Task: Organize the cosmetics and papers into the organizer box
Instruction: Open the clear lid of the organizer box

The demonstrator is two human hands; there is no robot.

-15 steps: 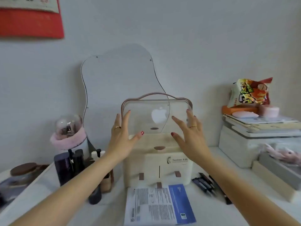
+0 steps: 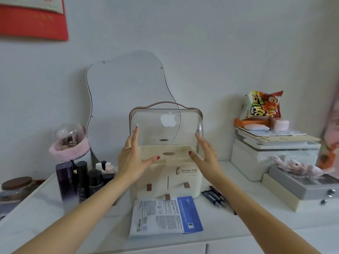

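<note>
Both hands spread flat, fingers straight, either side of the clear lid: left hand (image 2: 134, 158) w/ fingertips up against the lid's left edge, right hand (image 2: 205, 154) at its right edge, thumbs pointing in over the tray. Neither hand closes on anything; whether palms actually press the plastic can't be told.

The organizer box (image 2: 165, 182), cream w/ small drawers and brown pull tabs, sits centre of the white desk (image 2: 45, 217), directly between the wrists. Its clear lid (image 2: 165, 129) stands raised above the empty top tray. Lid looks thin, stiff, light, prob. slick and easy to smudge or crack; best held by the side edges, or the box carried by the top handle.

Papers (image 2: 165, 217) lie flat just near of the box, below both forearms: limp, light, best slid and lifted by an edge. Dark cosmetic bottles (image 2: 80, 180) stand left of the left forearm; glassy, likely heavier, grip round the body. Pens (image 2: 213, 197) lie right of the box.
</note>
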